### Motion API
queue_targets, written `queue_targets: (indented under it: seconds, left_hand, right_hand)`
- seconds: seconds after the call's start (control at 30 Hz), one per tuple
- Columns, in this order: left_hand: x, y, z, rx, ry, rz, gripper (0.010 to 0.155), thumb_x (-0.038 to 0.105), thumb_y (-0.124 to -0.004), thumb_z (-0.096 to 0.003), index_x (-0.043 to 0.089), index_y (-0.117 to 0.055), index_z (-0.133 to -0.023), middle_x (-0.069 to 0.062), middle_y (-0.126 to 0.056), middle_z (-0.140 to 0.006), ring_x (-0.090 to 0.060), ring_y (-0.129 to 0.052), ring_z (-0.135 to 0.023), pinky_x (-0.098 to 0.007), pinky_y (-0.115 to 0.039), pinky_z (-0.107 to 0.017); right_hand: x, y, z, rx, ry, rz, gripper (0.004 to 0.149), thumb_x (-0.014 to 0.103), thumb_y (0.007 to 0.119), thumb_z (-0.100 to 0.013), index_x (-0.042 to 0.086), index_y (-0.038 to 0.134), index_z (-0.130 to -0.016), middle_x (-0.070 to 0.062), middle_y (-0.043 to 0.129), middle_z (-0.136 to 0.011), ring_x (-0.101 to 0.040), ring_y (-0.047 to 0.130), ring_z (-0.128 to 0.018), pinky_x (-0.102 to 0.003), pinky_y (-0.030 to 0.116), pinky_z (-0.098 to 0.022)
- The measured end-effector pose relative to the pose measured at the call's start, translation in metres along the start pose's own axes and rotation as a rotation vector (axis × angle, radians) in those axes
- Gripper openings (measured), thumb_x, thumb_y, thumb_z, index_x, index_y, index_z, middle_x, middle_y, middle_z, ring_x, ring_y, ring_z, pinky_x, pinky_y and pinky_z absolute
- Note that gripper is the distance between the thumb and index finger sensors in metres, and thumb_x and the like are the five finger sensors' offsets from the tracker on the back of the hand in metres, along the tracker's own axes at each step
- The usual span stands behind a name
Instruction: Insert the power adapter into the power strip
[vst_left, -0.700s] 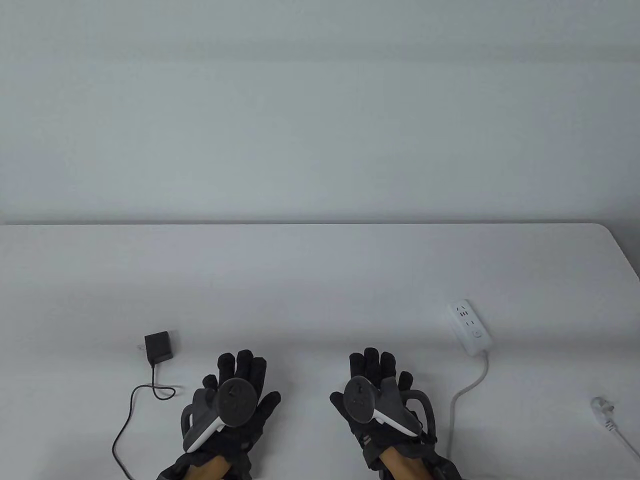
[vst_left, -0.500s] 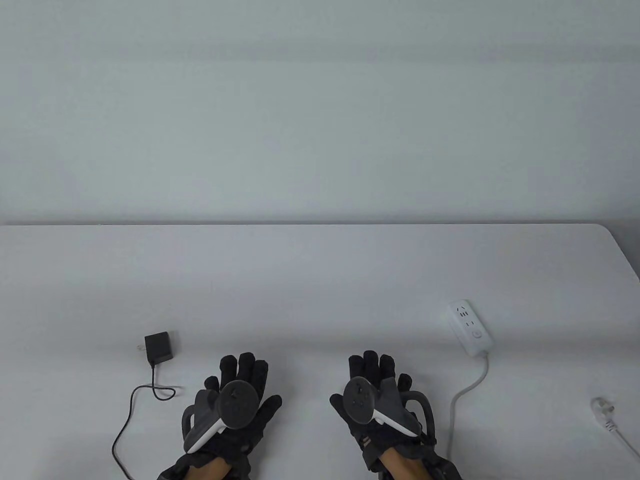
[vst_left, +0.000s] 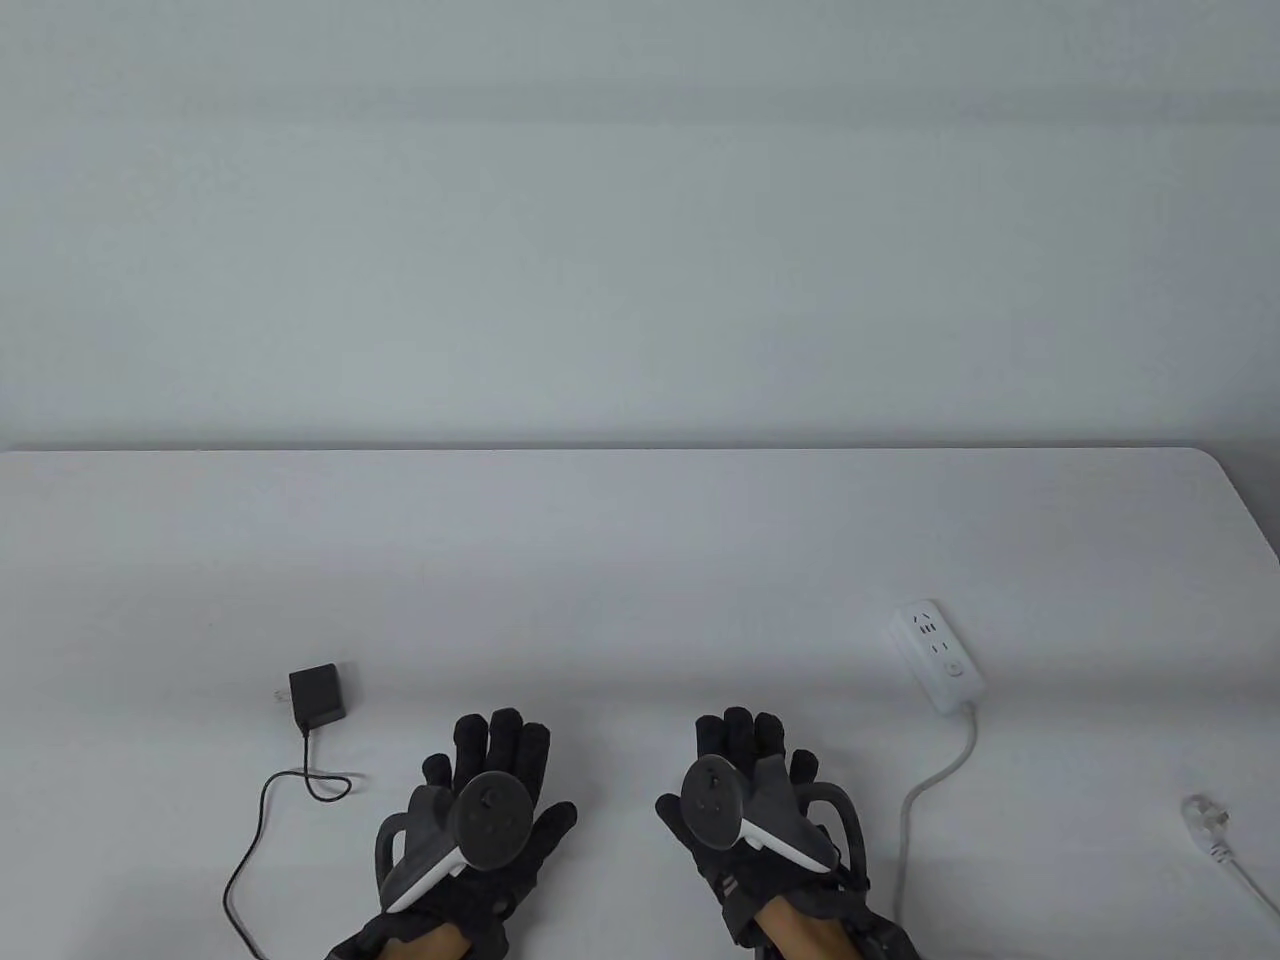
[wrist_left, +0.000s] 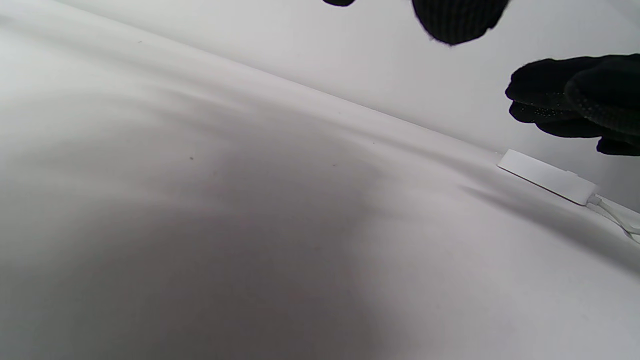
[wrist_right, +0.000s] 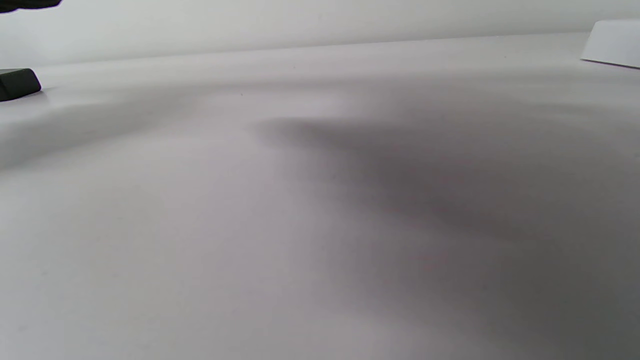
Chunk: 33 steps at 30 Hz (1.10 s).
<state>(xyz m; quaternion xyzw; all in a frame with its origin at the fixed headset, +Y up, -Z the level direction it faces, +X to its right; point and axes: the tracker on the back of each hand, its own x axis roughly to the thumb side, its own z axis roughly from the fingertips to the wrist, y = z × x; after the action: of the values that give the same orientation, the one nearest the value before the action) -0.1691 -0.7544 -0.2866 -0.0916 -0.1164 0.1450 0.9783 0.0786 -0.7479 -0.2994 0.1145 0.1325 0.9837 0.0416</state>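
1. Neither hand holds anything: the left hand (vst_left: 490, 800) and the right hand (vst_left: 745, 795) lie palm down near the front edge of the table (vst_left: 640, 540), fingers extended and loosely spread. The step in hand, as I judge it, is the first reach.
2. Largest of the task's things is the white power strip (vst_left: 937, 655), lying flat to the right of the right hand and well apart from it, sockets facing up, its white cord (vst_left: 925, 790) trailing toward the front edge. It may slide under a push, so the right hand would do well to press it down.
3. Next, the black power adapter (vst_left: 318, 695) lies to the left of the left hand, well apart from the strip. Its prongs (vst_left: 281, 695) point left, so it needs turning before it can meet a socket.
4. Its thin black cable (vst_left: 262, 830) loops toward the front edge; gripping the adapter by its body and lifting clear should stop the cable from dragging.
5. Smallest, a loose white plug (vst_left: 1203, 815) lies at the far right; leave it alone.
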Motion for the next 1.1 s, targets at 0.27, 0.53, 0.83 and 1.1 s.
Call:
queue_targets:
  seconds: [0.27,0.53,0.83,1.1]
  left_hand:
    - [0.000,0.000,-0.002,-0.008,0.003,-0.038,0.083,0.059,-0.058,-0.0525,0.020,-0.019,-0.115,-0.015,-0.014,-0.122,-0.044,-0.011,-0.113,-0.059,-0.020,-0.080]
    - [-0.005,0.001,-0.013,-0.029,0.035,-0.093,0.086,0.059,-0.058,-0.0521,0.017,-0.016,-0.114,-0.020,-0.012,-0.120,-0.048,-0.009,-0.112,-0.061,-0.019,-0.080]
    - [-0.030,0.010,-0.032,-0.027,0.135,-0.037,0.086,0.060,-0.058,-0.0519,0.023,-0.013,-0.115,-0.013,-0.005,-0.121,-0.042,0.000,-0.112,-0.061,-0.011,-0.079]
    - [-0.093,0.033,-0.044,0.060,0.338,0.024,0.086,0.061,-0.058,-0.0519,0.026,-0.012,-0.115,-0.010,-0.002,-0.121,-0.039,0.004,-0.112,-0.061,-0.007,-0.078]
  right_hand:
    - [0.002,0.000,0.000,0.014,-0.010,0.001,0.089,0.062,0.043,-0.056,0.001,0.010,-0.111,-0.033,0.014,-0.116,-0.058,0.016,-0.102,-0.074,0.031,-0.066]
    - [0.004,0.001,0.000,0.022,-0.026,0.007,0.090,0.063,0.043,-0.056,0.001,0.009,-0.111,-0.034,0.014,-0.116,-0.059,0.015,-0.102,-0.074,0.030,-0.066]
    - [0.003,0.001,0.001,0.019,-0.021,0.000,0.090,0.063,0.044,-0.056,0.000,0.010,-0.111,-0.034,0.014,-0.116,-0.059,0.015,-0.101,-0.074,0.030,-0.066]
    - [0.004,0.002,0.001,0.026,-0.027,0.009,0.090,0.063,0.044,-0.056,0.000,0.009,-0.111,-0.034,0.014,-0.116,-0.059,0.015,-0.101,-0.074,0.030,-0.065]
